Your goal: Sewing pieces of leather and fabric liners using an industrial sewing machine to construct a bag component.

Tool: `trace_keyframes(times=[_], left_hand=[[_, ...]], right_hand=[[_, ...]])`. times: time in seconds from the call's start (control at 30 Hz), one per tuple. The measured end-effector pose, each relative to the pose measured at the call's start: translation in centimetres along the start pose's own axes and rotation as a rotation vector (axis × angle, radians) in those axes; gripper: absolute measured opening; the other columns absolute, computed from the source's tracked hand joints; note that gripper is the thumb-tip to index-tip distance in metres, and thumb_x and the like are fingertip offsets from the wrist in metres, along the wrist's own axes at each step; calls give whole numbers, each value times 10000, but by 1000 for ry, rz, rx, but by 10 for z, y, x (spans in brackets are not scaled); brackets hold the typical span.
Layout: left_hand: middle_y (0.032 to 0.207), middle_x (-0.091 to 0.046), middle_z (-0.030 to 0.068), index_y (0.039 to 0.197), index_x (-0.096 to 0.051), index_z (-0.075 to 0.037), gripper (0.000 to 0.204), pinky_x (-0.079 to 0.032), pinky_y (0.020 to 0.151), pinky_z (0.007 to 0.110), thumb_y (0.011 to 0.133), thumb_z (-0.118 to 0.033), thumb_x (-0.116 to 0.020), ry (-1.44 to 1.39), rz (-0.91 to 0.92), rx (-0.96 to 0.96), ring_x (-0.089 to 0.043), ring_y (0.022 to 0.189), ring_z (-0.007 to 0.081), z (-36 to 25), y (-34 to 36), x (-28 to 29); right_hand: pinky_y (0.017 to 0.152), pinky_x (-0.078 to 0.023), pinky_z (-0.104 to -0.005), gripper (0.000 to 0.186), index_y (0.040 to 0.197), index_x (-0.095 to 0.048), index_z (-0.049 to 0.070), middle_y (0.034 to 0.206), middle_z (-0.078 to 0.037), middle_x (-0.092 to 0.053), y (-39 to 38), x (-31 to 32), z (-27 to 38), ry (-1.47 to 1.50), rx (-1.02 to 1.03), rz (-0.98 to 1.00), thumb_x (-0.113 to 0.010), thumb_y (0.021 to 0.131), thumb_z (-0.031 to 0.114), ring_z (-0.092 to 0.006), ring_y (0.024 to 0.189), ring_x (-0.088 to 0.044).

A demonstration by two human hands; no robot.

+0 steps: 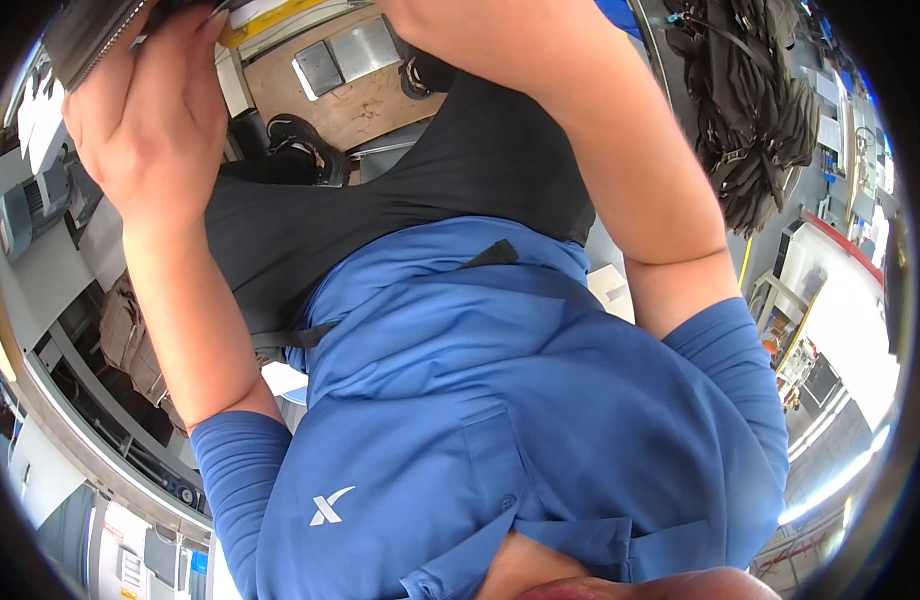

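Note:
At the top left, my left hand (150, 130) is closed, its fingers bent toward the upper edge around a dark fabric piece (92, 45) with a zipper along it. The fingertips run into dark material, and the picture's edge cuts off most of what they grip. My right hand (430, 18) reaches the top edge, where only its wrist side shows. Its fingers lie outside the picture, so what they touch is hidden. A yellow strip (270, 20) lies between the two hands.
Dark fabric pieces (745, 110) hang in a thick bundle on the right. Below the hands, my shoes (305, 145) rest by a wooden board (290, 85) with a metal plate (365, 50). A grey motor-like unit (30, 215) stands at left, near brown fabric (130, 335).

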State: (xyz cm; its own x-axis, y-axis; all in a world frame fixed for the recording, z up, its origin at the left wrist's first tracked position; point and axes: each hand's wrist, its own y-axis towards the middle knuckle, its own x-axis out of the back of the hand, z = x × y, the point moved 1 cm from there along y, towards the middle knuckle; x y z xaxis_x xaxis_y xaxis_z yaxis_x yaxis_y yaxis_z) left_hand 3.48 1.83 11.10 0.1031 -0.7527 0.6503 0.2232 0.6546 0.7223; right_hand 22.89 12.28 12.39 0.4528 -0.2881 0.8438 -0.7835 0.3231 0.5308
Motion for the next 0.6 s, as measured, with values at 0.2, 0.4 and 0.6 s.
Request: trace_keyframes(times=[0.2, 0.4, 0.6], left_hand=[[1101, -740, 28, 854, -771, -86, 53, -542, 849, 290, 815, -94, -805, 8, -13, 13, -675, 964, 192, 3, -1, -2], [1083, -741, 39, 845, -767, -75, 55, -546, 833, 290, 820, -101, -808, 14, -5, 16, -681, 951, 191, 1, 3, 0], [1074, -741, 47, 833, -765, -65, 87, -551, 803, 294, 808, -120, -827, 5, -35, -17, -685, 925, 198, -2, 5, 0]], right_hand=[[757, -470, -524, 104, 770, -631, 2, 938, -155, -661, 2, -5, -5, 141, 63, -178, -602, 744, 98, -356, 887, -639], [734, -471, -484, 94, 766, -612, 9, 863, -141, -643, 3, -13, -6, 98, 66, -245, -603, 746, 101, -337, 836, -632], [742, -478, -453, 105, 772, -625, 7, 864, -127, -648, 2, -13, -10, 77, 80, -275, -610, 750, 109, -319, 847, -634]])
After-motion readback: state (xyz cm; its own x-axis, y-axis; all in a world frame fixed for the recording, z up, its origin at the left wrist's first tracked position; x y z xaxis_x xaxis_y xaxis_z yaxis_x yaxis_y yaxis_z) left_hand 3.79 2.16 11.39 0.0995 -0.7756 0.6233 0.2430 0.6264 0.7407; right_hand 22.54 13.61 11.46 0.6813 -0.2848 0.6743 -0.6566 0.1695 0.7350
